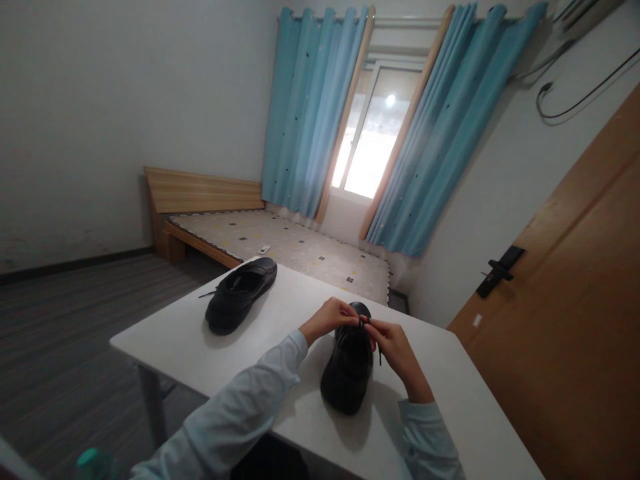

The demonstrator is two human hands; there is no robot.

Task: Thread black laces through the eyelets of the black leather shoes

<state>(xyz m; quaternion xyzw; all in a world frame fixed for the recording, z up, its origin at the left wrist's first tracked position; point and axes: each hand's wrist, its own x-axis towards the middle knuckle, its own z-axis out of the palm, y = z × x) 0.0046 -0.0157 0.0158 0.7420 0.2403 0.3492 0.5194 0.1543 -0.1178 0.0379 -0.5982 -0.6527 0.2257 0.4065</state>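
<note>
A black shoe (349, 373) stands on the white table (210, 347) right in front of me, its heel toward me. My left hand (330, 317) and my right hand (393, 347) meet over its far end, each pinching a black shoelace (379, 352) whose end hangs by my right fingers. A second black shoe (240, 294) lies apart at the table's far left, a lace end trailing from its left side.
A wooden bed (280, 243) with a patterned mattress stands beyond the table under blue curtains (310, 113) and a bright window. A wooden door (575, 320) with a black handle is at right. A green bottle cap (90, 460) shows at bottom left.
</note>
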